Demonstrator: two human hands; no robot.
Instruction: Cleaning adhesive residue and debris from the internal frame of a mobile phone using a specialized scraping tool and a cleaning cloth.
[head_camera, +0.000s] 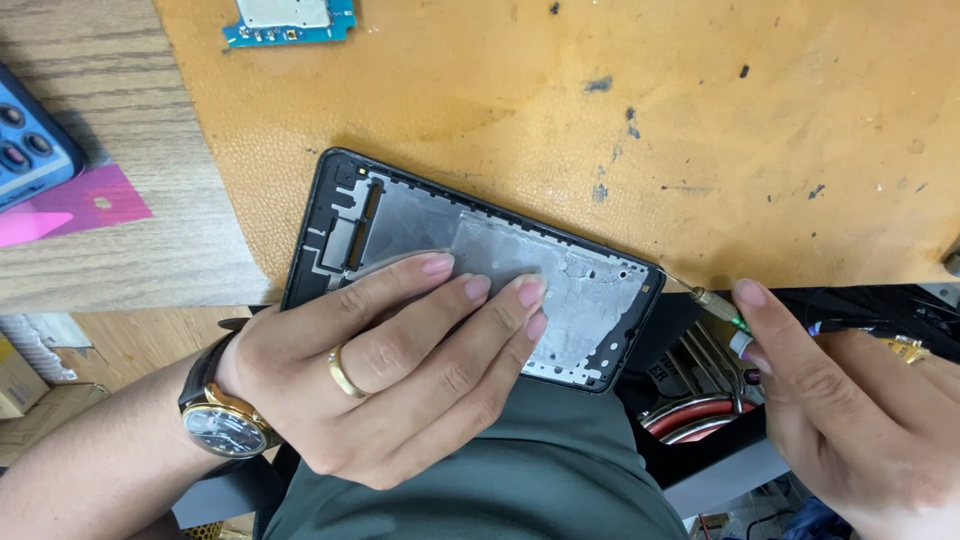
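Fingers press flat on phone frame; right hand pinches screwdriver.

A: what's this person wearing on the left hand?
B: gold ring band, plus a wristwatch with a dark dial, gold case and black strap. Bare forearms, no sleeves showing.
A: and the right hand?
B: gold bracelet at the wrist. Nails longish, pale pink.

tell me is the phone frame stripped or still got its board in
Stripped: the phone frame shows bare metal inside, and a blue circuit board lies apart on the mat.
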